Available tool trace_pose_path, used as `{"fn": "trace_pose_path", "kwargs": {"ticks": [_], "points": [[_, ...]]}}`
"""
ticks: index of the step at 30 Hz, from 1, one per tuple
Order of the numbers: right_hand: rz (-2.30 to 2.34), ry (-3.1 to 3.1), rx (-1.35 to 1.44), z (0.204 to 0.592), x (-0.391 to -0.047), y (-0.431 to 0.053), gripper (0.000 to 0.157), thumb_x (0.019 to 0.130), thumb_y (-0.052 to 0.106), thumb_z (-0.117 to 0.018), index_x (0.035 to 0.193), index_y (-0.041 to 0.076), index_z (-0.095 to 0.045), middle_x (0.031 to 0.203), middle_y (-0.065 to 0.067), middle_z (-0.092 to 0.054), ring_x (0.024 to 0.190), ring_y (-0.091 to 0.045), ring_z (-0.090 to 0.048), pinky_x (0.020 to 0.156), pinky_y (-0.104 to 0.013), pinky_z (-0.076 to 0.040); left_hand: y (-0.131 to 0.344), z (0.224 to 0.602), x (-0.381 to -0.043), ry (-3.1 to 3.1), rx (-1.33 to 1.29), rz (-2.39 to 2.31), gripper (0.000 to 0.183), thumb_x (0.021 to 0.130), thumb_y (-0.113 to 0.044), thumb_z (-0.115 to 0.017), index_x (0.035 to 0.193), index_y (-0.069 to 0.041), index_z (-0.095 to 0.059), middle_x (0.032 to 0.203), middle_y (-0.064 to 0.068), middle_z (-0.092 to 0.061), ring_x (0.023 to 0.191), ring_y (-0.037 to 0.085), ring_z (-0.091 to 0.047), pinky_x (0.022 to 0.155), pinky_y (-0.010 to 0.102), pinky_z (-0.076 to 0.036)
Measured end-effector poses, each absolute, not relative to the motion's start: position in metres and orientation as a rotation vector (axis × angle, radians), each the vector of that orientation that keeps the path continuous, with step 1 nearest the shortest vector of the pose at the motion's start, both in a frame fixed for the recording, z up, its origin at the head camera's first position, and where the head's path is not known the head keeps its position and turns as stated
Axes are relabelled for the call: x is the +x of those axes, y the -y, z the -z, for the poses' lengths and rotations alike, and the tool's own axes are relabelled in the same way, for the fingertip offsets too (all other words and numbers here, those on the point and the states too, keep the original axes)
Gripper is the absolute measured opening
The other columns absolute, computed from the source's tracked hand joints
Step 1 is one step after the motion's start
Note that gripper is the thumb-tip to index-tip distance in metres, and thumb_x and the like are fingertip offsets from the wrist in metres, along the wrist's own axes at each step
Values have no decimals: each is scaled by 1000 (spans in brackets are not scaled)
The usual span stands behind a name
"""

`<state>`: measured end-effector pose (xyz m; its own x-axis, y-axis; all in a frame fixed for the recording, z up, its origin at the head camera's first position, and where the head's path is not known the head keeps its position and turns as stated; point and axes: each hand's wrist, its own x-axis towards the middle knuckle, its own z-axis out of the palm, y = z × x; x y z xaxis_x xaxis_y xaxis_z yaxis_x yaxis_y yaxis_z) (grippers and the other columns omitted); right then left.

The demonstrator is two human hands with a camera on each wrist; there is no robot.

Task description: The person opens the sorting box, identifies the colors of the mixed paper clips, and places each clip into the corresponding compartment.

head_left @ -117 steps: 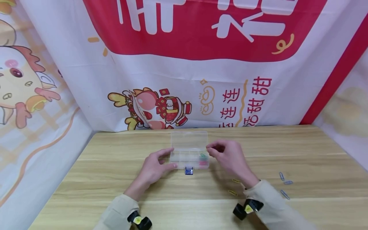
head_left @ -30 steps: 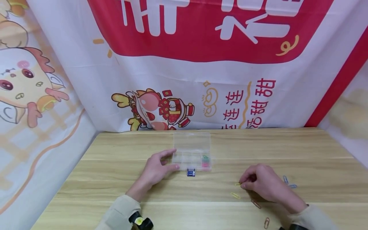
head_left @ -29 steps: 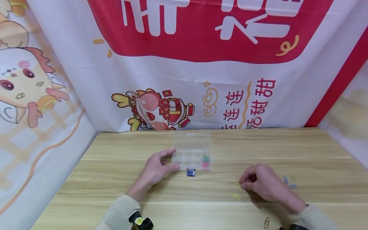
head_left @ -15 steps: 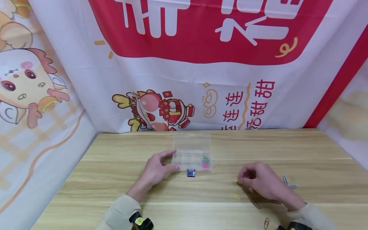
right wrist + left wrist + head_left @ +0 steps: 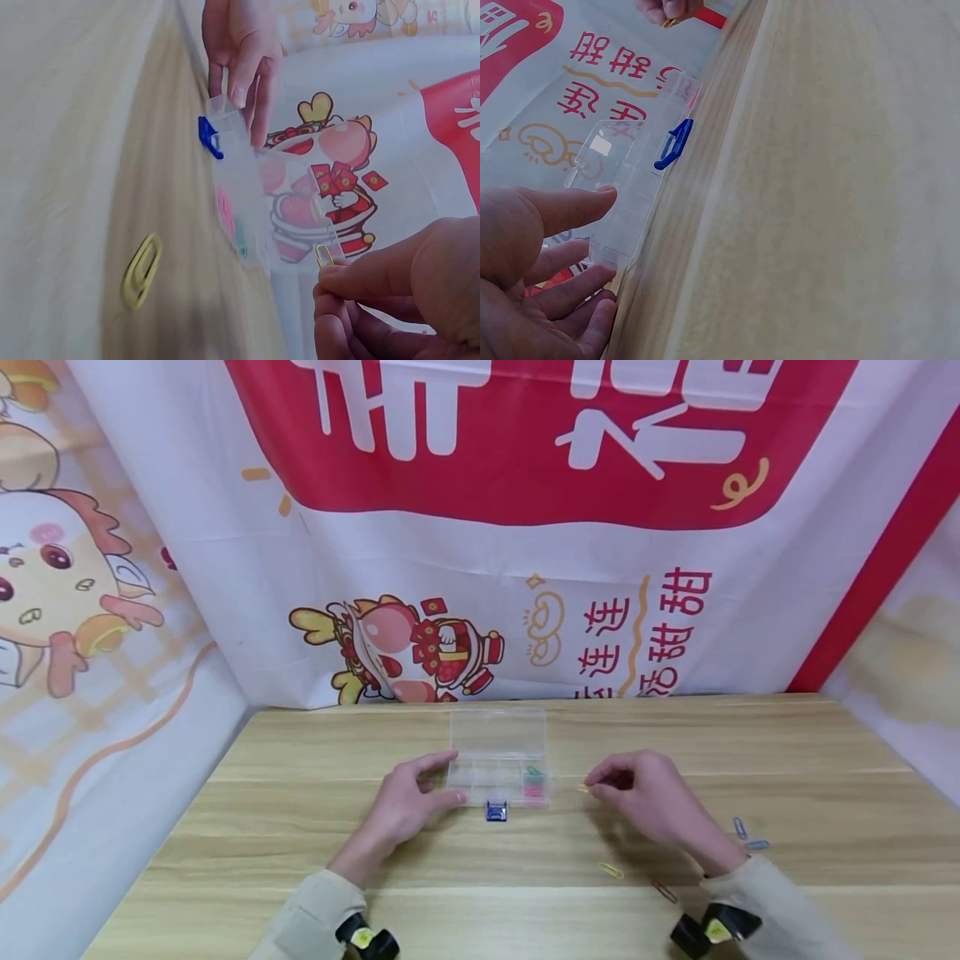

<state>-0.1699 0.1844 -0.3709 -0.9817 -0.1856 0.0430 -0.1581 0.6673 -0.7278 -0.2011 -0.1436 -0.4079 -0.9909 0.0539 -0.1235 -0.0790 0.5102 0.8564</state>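
The yellow paperclip (image 5: 582,788) has moved leftward since half a second ago, nearer the clear box (image 5: 486,770). The right hand (image 5: 648,793) pinches it, apart from the box's right end; the left hand (image 5: 405,800) holds the left end between thumb and fingers. Green clips (image 5: 533,773) and pink clips (image 5: 534,792) sit inside. Another yellow clip (image 5: 611,870) lies on the desk (image 5: 480,902).
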Motion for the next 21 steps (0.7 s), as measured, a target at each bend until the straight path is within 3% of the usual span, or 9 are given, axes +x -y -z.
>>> {"fn": "trace_pose_path", "kwargs": {"ticks": [21], "points": [[1336, -2836, -191, 364, -207, -121, 10, 95, 9, -78, 100, 13, -85, 97, -2, -80, 86, -15, -67, 73, -27, -56, 143, 409, -201, -2616, -17, -1494, 63, 89, -21, -86, 147, -27, -64, 158, 4, -58, 143, 30, -56, 120, 50, -49]]}}
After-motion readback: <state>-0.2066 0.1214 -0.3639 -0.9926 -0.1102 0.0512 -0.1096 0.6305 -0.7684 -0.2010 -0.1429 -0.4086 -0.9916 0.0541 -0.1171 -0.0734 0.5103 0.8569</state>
